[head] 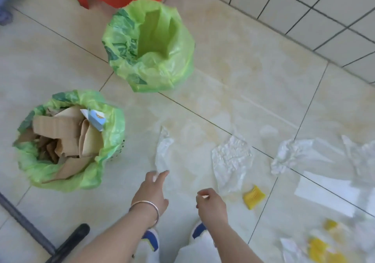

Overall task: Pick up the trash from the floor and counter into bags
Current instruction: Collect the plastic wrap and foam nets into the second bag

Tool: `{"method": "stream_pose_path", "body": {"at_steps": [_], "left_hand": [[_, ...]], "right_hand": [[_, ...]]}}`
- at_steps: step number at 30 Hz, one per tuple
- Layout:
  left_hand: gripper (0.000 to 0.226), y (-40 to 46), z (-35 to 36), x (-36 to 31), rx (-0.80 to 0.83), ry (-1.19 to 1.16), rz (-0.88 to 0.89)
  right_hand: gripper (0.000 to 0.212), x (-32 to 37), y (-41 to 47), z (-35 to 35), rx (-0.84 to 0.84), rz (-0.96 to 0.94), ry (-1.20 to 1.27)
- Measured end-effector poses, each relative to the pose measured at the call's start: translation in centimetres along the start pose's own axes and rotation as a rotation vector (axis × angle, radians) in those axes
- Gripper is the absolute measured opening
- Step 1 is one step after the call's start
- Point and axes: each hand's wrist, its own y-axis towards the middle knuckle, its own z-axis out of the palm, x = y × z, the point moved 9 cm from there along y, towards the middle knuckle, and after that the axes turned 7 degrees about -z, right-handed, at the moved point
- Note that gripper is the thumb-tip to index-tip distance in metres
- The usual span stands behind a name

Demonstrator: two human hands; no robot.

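From the head view, the left hand [151, 189] reaches forward and low, fingertips pinching the near end of a crumpled white plastic strip [163, 151] lying on the floor. The right hand [211, 202] hovers beside it, fingers loosely curled, holding nothing. Bare tile lies between the hands and the empty green-bagged bin [149, 45]; the cardboard-filled bin [69, 141] stands just left. More plastic sheets [231, 157], white paper [326, 193] and a yellow scrap [253, 196] litter the right.
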Motion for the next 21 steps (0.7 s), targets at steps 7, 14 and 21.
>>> {"method": "stream_pose_path", "body": {"at_steps": [7, 14, 21], "left_hand": [[0.092, 10.6, 4.6, -1.0, -0.212, 0.434, 0.080], [0.067, 17.4, 4.4, -0.7, -0.425, 0.369, 0.213], [0.018, 18.9, 1.2, -8.0, -0.494, 0.240, 0.451]], "right_hand": [[0.051, -2.7, 11.7, -0.4, -0.118, -0.266, -0.365], [0.050, -2.0, 16.6, 0.0, -0.208, -0.369, -0.412], [0.045, -0.9, 18.0, -1.5, -0.278, -0.403, -0.332]]}}
